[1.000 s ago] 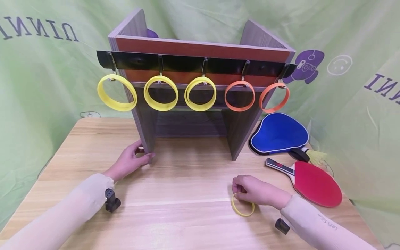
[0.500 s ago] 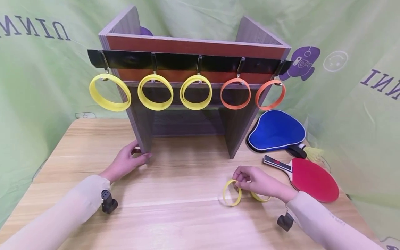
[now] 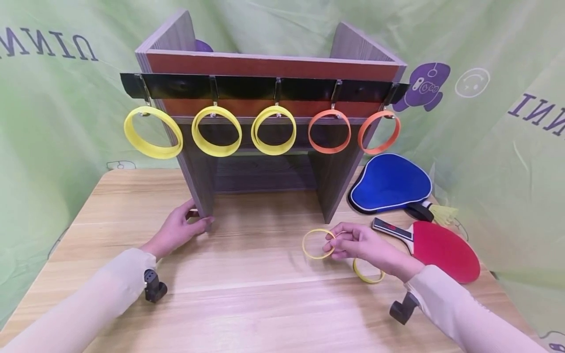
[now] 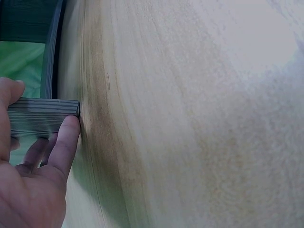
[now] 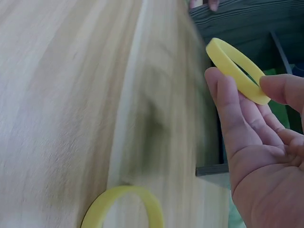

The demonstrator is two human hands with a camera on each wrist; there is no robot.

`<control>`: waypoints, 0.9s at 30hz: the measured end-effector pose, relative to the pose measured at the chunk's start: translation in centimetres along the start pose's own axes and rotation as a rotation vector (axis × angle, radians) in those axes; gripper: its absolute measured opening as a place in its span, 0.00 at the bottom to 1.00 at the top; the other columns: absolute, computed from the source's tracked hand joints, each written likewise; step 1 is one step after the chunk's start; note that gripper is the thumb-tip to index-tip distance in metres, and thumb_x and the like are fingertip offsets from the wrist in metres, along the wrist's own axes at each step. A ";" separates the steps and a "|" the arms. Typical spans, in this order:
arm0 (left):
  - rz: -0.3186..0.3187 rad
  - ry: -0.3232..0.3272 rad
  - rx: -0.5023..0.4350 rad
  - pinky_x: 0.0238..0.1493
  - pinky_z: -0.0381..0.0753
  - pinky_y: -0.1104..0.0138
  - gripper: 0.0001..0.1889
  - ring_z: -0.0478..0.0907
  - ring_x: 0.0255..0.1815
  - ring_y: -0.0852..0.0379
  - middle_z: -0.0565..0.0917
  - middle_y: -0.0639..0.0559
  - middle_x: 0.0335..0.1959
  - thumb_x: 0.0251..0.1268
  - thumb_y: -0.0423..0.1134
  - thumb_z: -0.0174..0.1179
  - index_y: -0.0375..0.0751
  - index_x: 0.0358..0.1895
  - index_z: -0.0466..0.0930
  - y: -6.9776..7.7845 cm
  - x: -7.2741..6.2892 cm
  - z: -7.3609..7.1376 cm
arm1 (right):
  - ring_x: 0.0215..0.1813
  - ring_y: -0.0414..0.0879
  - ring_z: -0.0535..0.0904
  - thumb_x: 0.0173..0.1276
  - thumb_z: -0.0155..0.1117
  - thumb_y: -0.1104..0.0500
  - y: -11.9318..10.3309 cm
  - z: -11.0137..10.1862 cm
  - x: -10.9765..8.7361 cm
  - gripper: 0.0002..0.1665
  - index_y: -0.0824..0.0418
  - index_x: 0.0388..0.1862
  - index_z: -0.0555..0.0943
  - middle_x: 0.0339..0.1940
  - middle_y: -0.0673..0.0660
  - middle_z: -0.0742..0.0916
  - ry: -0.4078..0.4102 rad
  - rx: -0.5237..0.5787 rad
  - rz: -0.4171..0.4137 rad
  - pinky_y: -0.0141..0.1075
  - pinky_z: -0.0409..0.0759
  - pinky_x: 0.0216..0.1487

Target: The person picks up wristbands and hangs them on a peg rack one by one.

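Observation:
A grey wood-grain shelf unit [image 3: 335, 181] stands at the back of the table. My left hand [image 3: 176, 230] grips the bottom front edge of its left side panel [image 4: 45, 111], thumb on one side and fingers on the other. My right hand [image 3: 364, 242] pinches a thin yellow ring [image 5: 230, 71] between thumb and fingertips, held above the table in front of the shelf's right panel. Below that hand, a second yellow ring [image 3: 370, 281] lies on the tabletop. Yellow rings [image 3: 152, 151] and orange rings [image 3: 328, 151] hang from hooks on a black strip [image 3: 247, 87] across the shelf's front.
To the right lie a red table tennis paddle [image 3: 446, 252], a blue paddle case [image 3: 390, 184] and a shuttlecock [image 3: 443, 214]. The wooden table [image 3: 212, 304] spreads in front of the shelf. A green printed curtain [image 3: 499, 147] surrounds it.
My right hand has lifted one yellow ring and moved it up and slightly left, toward the shelf. The other ring has come into view beneath it. My left hand keeps its grip.

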State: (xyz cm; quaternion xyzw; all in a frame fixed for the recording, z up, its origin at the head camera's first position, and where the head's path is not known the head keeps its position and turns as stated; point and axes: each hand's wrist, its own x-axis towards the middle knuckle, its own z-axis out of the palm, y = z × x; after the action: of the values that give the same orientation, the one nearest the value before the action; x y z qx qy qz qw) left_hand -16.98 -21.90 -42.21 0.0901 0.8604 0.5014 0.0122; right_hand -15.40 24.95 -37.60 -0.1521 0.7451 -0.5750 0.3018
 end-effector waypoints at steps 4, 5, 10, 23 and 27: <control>-0.002 -0.003 0.004 0.43 0.84 0.72 0.29 0.79 0.60 0.38 0.83 0.30 0.61 0.72 0.37 0.66 0.35 0.73 0.70 0.0 0.0 0.0 | 0.56 0.44 0.90 0.78 0.62 0.63 -0.5 0.1 0.0 0.15 0.70 0.57 0.73 0.57 0.68 0.90 -0.008 0.078 -0.015 0.39 0.86 0.61; -0.004 -0.004 0.006 0.43 0.84 0.72 0.30 0.79 0.60 0.38 0.83 0.30 0.62 0.72 0.37 0.66 0.35 0.73 0.70 0.1 0.0 0.0 | 0.56 0.44 0.90 0.78 0.61 0.63 -0.7 0.1 0.0 0.14 0.69 0.57 0.73 0.58 0.67 0.90 -0.013 0.092 -0.021 0.39 0.86 0.62; -0.008 -0.004 0.012 0.44 0.84 0.72 0.30 0.79 0.60 0.37 0.83 0.30 0.62 0.72 0.37 0.66 0.34 0.73 0.70 0.2 0.0 0.0 | 0.57 0.43 0.90 0.79 0.59 0.66 -1.9 0.3 -0.3 0.10 0.65 0.54 0.73 0.56 0.59 0.92 -0.038 0.144 -0.078 0.36 0.85 0.62; 0.007 -0.004 -0.010 0.43 0.85 0.71 0.29 0.79 0.59 0.39 0.83 0.30 0.60 0.72 0.36 0.66 0.33 0.72 0.70 0.1 0.1 -0.1 | 0.59 0.46 0.90 0.81 0.54 0.68 -8.7 -0.2 -1.4 0.09 0.61 0.54 0.76 0.54 0.54 0.93 0.020 0.135 -0.312 0.38 0.86 0.60; 0.005 0.002 -0.004 0.43 0.85 0.72 0.28 0.79 0.59 0.38 0.83 0.29 0.60 0.72 0.36 0.65 0.33 0.72 0.71 0.1 -0.1 0.0 | 0.60 0.47 0.89 0.81 0.55 0.67 -10.8 0.0 -2.0 0.07 0.63 0.54 0.75 0.55 0.57 0.92 0.074 0.082 -0.350 0.39 0.86 0.60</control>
State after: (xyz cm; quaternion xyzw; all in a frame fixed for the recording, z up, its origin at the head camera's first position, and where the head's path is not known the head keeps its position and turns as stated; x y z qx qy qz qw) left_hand -16.91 -21.89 -42.14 0.0917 0.8592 0.5032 0.0103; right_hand -15.18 22.91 -26.84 -0.2458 0.6938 -0.6538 0.1757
